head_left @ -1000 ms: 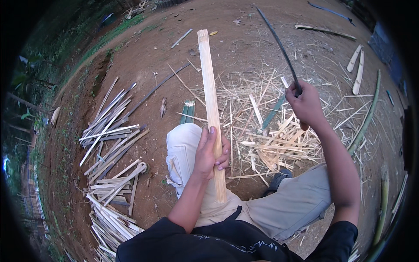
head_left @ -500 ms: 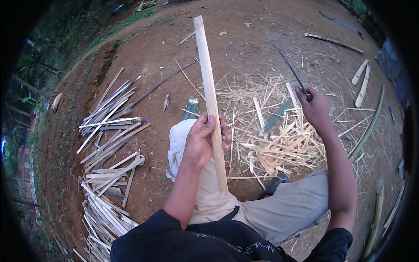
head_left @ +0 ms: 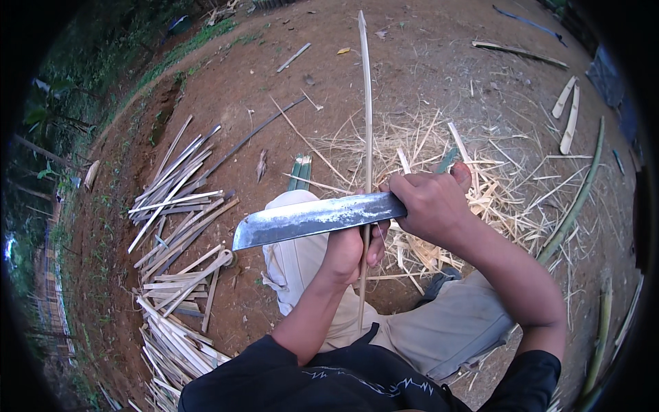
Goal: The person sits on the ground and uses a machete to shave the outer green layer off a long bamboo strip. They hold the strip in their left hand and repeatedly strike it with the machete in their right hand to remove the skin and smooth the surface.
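Note:
A long, pale bamboo strip (head_left: pixel 367 103) stands upright in front of me, its narrow edge toward me and its lower end at my lap. My left hand (head_left: pixel 345 255) is closed round its lower half. My right hand (head_left: pixel 431 206) grips the reddish handle of a machete (head_left: pixel 309 218). The broad, worn steel blade lies crosswise over the strip, just above my left hand, its blunt end pointing left. The blade hides part of the left fingers. I cannot tell whether the edge touches the strip.
Pale shavings (head_left: pixel 480 199) are heaped on the soil beyond my right leg. Bundles of split strips (head_left: pixel 182 240) lie at the left. Two short green bamboo pieces (head_left: pixel 300 172) are near my left knee. A long green pole (head_left: pixel 573 199) curves along the right.
My right hand has swung in from the right, bringing the machete blade across the strip. My left hand has turned the strip from its flat face to its edge and moved slightly right.

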The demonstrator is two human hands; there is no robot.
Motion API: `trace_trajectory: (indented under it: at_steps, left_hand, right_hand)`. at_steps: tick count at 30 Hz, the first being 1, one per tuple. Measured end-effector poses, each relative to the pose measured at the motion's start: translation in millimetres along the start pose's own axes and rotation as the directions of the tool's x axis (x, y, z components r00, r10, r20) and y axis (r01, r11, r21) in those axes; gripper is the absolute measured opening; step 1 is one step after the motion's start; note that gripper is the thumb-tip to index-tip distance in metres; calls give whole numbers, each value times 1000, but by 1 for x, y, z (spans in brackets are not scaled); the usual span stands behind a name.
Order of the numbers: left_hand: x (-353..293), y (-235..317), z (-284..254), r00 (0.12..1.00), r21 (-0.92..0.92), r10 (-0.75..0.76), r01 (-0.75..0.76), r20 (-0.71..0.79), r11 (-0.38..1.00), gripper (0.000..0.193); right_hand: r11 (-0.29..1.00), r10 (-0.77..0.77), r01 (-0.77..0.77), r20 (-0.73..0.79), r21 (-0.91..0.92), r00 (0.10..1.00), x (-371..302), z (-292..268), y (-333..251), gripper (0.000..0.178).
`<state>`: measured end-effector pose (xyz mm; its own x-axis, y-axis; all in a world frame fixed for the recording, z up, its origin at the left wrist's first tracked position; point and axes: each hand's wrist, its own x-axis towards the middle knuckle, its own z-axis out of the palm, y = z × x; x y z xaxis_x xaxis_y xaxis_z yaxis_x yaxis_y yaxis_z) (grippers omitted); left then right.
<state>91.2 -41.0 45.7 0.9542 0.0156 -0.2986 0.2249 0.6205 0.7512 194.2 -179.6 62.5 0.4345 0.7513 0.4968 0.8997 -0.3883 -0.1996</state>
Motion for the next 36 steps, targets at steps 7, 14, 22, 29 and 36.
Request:
trace_trajectory:
  at_steps: [7,14,22,29,36]
  left_hand:
    - [-8,-11,9,999,116,26,-21,-42,993,55]
    - [-24,-16,19,997,265,56,-40,-53,963,48]
    - [-46,-39,11,997,412,52,-70,55,908,47]
    - [-23,-22,10,988,408,61,1,-140,913,47]
    - [-44,-23,7,991,559,135,-110,-3,822,47]
  right_hand:
    - [996,-54,52,-25,-68,998,-1,-1,-4,9]
    - [967,177,-186,-66,-176,982,9,-27,26,9]
    - [870,380,-438,-257,-227,888,12,-49,91,15]
    - [980,112,-106,25,-166,993,-2,-20,9,8]
    - [897,325,-364,-183,-251,928,5,-45,56,10]
